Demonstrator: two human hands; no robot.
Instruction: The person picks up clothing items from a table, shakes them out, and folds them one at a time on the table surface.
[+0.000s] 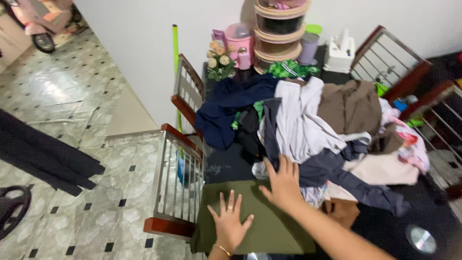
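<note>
Olive-green cloth (pixel 269 226) lies spread flat at the near edge of a dark table (pixel 226 166), with both of a person's bare hands on it. The left hand (pixel 229 222) presses palm down on the cloth's middle, fingers spread apart, gripping nothing; a ring shows on one finger and a thin bracelet at the wrist. The right hand (pixel 284 183) rests just beyond it at the cloth's far edge, also flat and open, fingertips touching the foot of a clothes pile (pixel 313 130).

The pile covers most of the tabletop behind the cloth: a navy garment (pixel 226 108) on the left, a pale grey shirt (pixel 301 120) in the centre, a brown top (pixel 351 106) to the right, with pink and floral pieces trailing off the right side.

Against the white wall at the table's back stand a stack of round boxes (pixel 281 31), a pink container (pixel 239 43), a small bouquet (pixel 220 60) and a white tissue holder (pixel 339 55). Wood-and-metal chairs (pixel 178 188) flank the table. Patterned tiles cover the floor (pixel 62 110) to the left, where a dark garment (pixel 43 156) lies.
</note>
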